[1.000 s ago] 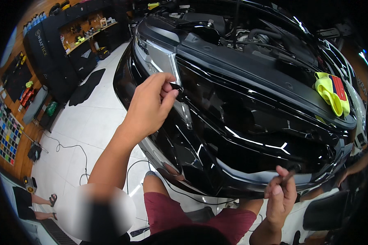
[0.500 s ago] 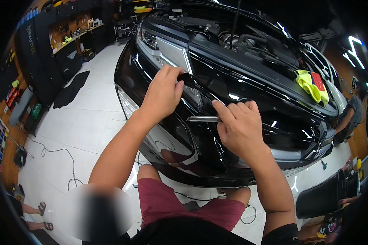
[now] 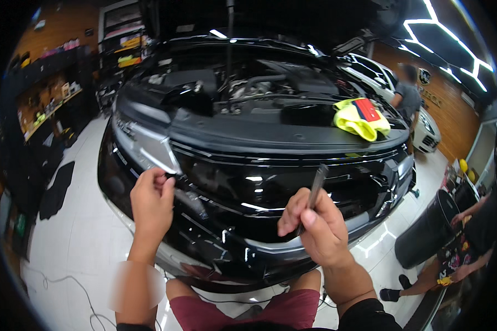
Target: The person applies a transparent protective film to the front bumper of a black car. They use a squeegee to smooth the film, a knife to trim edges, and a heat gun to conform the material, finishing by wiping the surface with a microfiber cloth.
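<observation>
Near the headlight (image 3: pixel 154 149) of a black car (image 3: pixel 248 187), my left hand (image 3: pixel 152 207) is closed, its thumb and fingers pinching a thin black strip (image 3: pixel 170 176) whose exact kind is unclear. My right hand (image 3: pixel 320 229) is raised in front of the car's glossy front. Its fingers are wrapped round a slim, metal-grey utility knife (image 3: pixel 318 185), which points upward and stands apart from the bodywork. The knife's lower end is partly hidden by my fingers.
A yellow cloth (image 3: pixel 354 122) and a red card-like squeegee (image 3: pixel 366 109) lie on the front edge of the open engine bay. A black bin (image 3: pixel 422 234) stands at right beside another person (image 3: pixel 469 248). A second person (image 3: pixel 407 91) is farther back. Cables (image 3: pixel 74 284) trail over the floor.
The view has tilted up, showing more of the engine bay and room. My right hand has turned, swinging the knife from level to upright, away from the panel. My left hand keeps its pinch.
</observation>
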`<state>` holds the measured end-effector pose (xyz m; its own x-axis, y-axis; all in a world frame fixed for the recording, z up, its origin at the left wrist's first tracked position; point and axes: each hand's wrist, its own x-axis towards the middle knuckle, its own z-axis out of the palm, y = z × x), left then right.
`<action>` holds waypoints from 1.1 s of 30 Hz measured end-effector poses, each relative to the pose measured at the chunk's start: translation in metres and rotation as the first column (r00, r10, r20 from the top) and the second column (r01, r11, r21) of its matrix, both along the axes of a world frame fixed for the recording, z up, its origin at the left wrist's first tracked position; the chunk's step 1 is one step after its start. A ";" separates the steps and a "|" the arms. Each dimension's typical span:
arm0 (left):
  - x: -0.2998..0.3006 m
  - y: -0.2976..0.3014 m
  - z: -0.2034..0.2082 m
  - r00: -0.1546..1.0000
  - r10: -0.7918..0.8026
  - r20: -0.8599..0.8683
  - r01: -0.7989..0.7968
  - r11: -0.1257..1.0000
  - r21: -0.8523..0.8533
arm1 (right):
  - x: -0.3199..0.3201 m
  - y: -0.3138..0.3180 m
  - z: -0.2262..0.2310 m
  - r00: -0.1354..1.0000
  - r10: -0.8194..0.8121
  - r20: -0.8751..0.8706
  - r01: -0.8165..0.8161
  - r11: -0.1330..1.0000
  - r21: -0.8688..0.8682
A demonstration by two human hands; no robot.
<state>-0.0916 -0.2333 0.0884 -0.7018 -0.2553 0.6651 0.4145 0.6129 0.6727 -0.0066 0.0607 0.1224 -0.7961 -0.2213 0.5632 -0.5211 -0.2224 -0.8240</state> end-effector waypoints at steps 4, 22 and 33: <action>-0.006 0.011 0.002 0.995 -0.008 0.095 -0.004 0.993 0.121 | 0.021 0.014 -0.006 0.967 0.200 -0.158 -0.232 0.947 -0.222; -0.009 -0.011 -0.008 0.987 0.159 0.008 -0.159 0.986 0.044 | -0.005 0.113 0.063 0.852 -0.325 -0.411 0.461 0.837 0.295; -0.001 0.017 0.002 0.996 0.071 0.062 -0.069 0.997 -0.036 | -0.278 0.363 0.107 0.238 -0.599 -0.765 0.804 -0.320 0.501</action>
